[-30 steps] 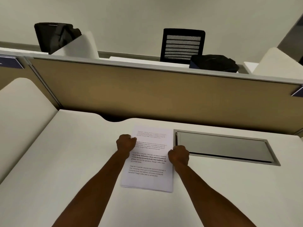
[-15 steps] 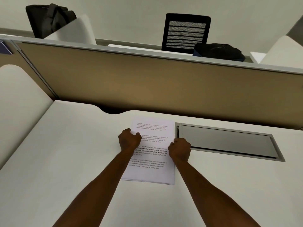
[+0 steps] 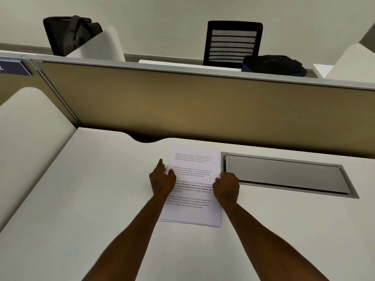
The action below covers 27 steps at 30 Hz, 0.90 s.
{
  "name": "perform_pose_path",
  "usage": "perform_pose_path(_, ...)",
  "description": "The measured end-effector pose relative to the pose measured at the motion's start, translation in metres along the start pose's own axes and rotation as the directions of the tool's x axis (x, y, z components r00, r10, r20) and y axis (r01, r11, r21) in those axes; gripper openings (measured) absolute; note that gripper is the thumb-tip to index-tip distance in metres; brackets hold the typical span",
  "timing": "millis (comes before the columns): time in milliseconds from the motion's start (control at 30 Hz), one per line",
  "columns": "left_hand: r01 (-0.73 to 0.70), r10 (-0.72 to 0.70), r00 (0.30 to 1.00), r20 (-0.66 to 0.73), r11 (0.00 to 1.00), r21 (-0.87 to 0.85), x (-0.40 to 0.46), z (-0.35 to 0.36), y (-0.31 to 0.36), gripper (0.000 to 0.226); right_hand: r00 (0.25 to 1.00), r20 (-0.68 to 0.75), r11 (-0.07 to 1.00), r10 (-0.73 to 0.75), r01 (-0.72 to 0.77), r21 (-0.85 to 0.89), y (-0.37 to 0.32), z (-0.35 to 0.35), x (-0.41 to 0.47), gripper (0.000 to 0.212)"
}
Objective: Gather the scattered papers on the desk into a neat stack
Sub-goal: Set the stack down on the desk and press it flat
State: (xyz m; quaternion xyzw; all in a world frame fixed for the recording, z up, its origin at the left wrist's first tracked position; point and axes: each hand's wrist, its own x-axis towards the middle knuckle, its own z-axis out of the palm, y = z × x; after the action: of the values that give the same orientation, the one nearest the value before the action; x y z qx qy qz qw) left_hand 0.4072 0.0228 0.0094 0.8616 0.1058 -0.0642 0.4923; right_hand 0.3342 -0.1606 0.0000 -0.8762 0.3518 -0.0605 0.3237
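A stack of white printed papers (image 3: pixel 192 191) lies flat on the white desk (image 3: pixel 81 199), just left of a metal cable hatch. My left hand (image 3: pixel 162 179) rests on the stack's left edge, fingers loosened and a finger pointing away from me, thumb on the top sheet. My right hand (image 3: pixel 226 188) is curled against the stack's right edge, knuckles up, fingertips touching the paper's side. The sheet edges at the near end show slightly uneven layers. Neither hand lifts the stack.
A grey metal cable hatch (image 3: pixel 284 175) is set into the desk right of the papers. A tan partition (image 3: pixel 203 106) closes the far side. Beyond it stand a black mesh chair (image 3: pixel 233 43) and black bags (image 3: pixel 272 64). A white side panel (image 3: pixel 26 138) rises at left.
My left hand has loosened from a fist, with its fingers now extended along the stack's left edge. The right hand stays at the right edge. The view has shifted slightly.
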Motion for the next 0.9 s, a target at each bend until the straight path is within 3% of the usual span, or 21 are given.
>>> perform_pose_path(300,-0.065,0.063,0.998,-0.03,0.996,-0.067,-0.036,-0.005,-0.023,0.055,0.99,0.036,0.991,-0.134,0.134,-0.015,0.02,-0.01,-0.032,0.042)
perform_pose_path(400,-0.093,0.093,0.996,0.004,0.993,-0.066,-0.042,-0.006,-0.03,0.057,0.983,0.106,0.988,-0.15,0.154,-0.028,0.025,-0.011,-0.038,0.053)
perform_pose_path(700,-0.042,0.049,0.997,0.055,0.991,-0.124,-0.044,-0.006,-0.03,0.06,0.962,0.232,0.983,-0.144,0.165,-0.075,0.03,-0.019,-0.037,0.055)
perform_pose_path(900,-0.044,0.054,0.996,0.068,0.99,-0.136,-0.043,-0.007,-0.032,0.058,0.962,0.24,0.985,-0.133,0.155,-0.075,0.031,-0.02,-0.038,0.054)
